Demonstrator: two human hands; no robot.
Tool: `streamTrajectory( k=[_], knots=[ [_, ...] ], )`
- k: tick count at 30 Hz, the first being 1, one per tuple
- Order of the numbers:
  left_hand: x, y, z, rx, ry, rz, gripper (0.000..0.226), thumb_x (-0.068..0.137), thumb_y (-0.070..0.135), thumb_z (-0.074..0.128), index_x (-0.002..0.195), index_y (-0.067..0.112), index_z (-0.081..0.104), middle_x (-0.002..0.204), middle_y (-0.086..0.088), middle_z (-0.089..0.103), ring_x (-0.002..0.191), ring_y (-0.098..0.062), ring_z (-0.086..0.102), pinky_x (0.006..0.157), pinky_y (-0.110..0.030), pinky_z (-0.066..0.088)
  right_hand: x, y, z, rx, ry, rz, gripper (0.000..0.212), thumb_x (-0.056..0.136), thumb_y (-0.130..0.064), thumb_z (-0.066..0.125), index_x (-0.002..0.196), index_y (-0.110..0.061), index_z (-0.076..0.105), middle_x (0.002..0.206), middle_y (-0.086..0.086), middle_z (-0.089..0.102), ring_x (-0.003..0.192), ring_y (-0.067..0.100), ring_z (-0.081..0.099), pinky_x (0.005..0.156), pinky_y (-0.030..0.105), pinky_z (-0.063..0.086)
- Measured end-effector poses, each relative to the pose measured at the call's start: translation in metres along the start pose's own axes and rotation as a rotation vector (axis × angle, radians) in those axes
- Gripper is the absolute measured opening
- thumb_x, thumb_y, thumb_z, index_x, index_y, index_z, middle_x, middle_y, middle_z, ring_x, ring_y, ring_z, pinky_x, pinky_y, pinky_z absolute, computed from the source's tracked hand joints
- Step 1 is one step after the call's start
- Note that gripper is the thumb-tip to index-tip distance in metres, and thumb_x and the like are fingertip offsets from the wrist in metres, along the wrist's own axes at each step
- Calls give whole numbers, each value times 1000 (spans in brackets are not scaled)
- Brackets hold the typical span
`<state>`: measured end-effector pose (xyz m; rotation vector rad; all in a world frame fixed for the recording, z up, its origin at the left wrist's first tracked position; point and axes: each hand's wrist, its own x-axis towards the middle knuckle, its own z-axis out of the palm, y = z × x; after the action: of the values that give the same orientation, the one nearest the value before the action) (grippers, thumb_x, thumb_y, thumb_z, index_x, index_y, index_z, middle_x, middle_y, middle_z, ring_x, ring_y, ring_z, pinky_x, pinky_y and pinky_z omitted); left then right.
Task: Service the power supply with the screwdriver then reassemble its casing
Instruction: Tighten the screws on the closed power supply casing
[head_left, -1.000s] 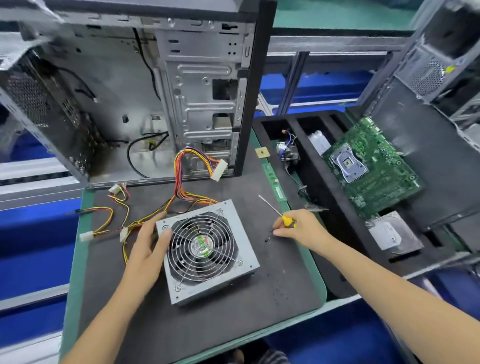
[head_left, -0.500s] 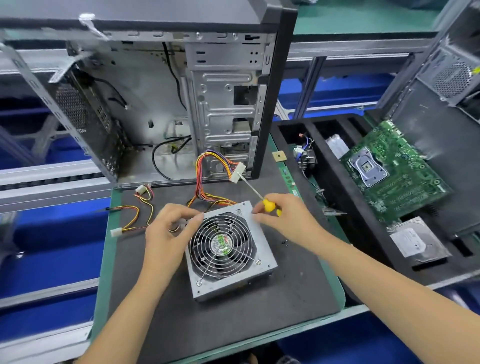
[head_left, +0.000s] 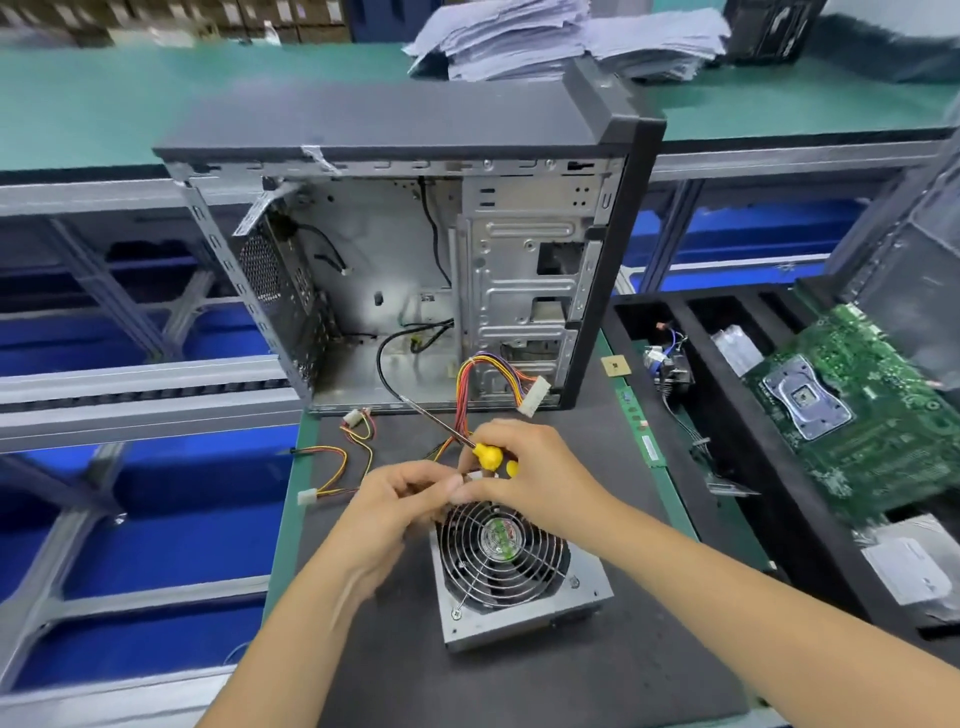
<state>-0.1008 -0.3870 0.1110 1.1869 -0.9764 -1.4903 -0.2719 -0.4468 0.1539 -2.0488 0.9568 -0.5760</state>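
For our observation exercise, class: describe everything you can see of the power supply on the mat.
The power supply is a grey metal box lying flat on the dark mat, its round fan with a wire grille facing up and a green sticker at the hub. A screw shows at the grille's near left corner. Coloured cables run from its far side toward the open case. The left hand and right hand meet over its far edge; contact there is hidden.

Both bare forearms reach forward until the left hand and right hand meet fingertip to fingertip, the right hand's curled fingers gripping the yellow-handled screwdriver, the left's pinched together.
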Motion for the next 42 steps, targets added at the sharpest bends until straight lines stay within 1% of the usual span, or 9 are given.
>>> streamTrajectory(
  k=[3,6,8,10,16,20,31,37,42],
  knots=[
    [5,-1,-8,-39,210,38,18,63,21,84,78,13,78,69,-3,68,64,-11,56,64,-19,45,6,0,-10,-121,-151,-47,39,81,-35,73,116,-23,62,82,-17,48,76,0,48,71,10,38],
    [7,-1,-20,-53,350,134,15,66,24,74,79,18,79,77,-1,73,73,-13,63,71,-20,53,7,2,-26,-325,-263,-101,46,95,-34,53,139,-26,43,97,-19,52,90,-3,44,79,14,33],
    [8,0,-25,-68,363,199,15,68,22,72,81,19,79,79,-2,74,74,-11,66,72,-19,55,5,1,-37,-410,-284,-101,38,94,-35,54,131,-27,44,106,-9,62,95,6,54,80,26,42],
    [10,2,-25,-79,347,233,15,70,21,72,83,17,79,81,-6,75,75,-13,70,73,-20,57,3,-2,-44,-458,-276,-84,27,93,-37,56,115,-28,44,101,-7,66,86,14,58,76,35,48],
    [13,7,-22,-135,320,253,16,76,10,64,81,15,79,77,-8,75,71,-13,71,70,-20,57,2,-6,-60,-455,-175,-80,15,91,-41,57,100,-31,51,87,-12,65,79,12,56,67,30,44],
    [13,8,-18,-131,293,248,15,76,7,64,80,11,78,77,-12,74,71,-15,71,68,-21,58,1,-7,-67,-471,-159,-65,14,91,-43,56,100,-33,55,88,-14,64,81,7,54,69,31,46],
    [9,19,-20,157,287,247,10,72,19,73,80,22,78,78,-9,75,75,-15,71,72,-19,56,-1,-16,-75,-595,-125,-113,17,89,-46,57,104,-38,62,98,-19,63,87,2,54,72,27,45],
    [7,19,-19,265,262,255,11,80,2,73,82,12,76,76,-5,75,72,-9,68,69,-15,53,0,-21,-75,-704,-85,-177,21,87,-45,61,107,-39,64,97,-17,63,96,3,57,69,28,47],
    [5,22,-20,345,251,270,7,81,1,73,84,6,75,79,-7,74,72,-9,66,70,-17,54,0,-24,-73,-744,-77,-199,21,87,-44,60,108,-39,65,96,-16,64,96,5,58,64,27,45]
  ],
)
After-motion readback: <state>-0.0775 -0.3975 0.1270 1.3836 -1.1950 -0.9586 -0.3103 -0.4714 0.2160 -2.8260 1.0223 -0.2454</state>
